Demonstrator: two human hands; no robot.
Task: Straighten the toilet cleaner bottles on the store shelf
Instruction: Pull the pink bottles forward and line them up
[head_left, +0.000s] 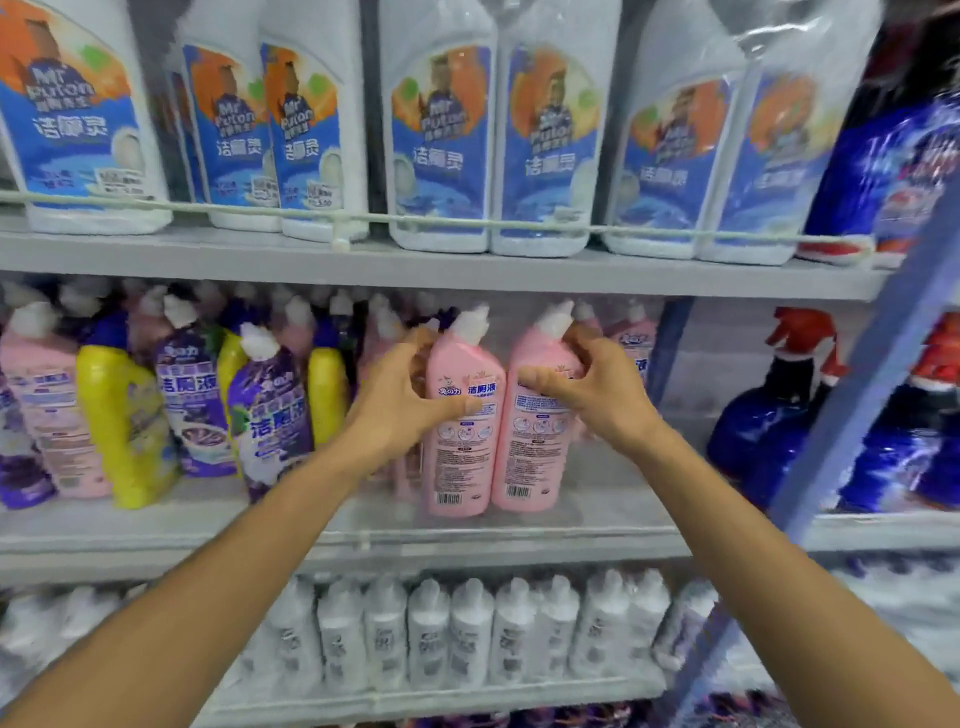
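Observation:
Two pink toilet cleaner bottles with white angled caps stand side by side at the front of the middle shelf. My left hand grips the left pink bottle around its shoulder, thumb across the label. My right hand grips the right pink bottle at its neck and upper body. Both bottles stand nearly upright, touching each other, back labels with barcodes facing me. More pink bottles sit behind them, partly hidden.
Purple bottles, yellow bottles and pink ones crowd the shelf's left, some tilted. Large white jugs fill the shelf above behind a rail. Blue spray bottles stand right of a blue upright post. White bottles line the shelf below.

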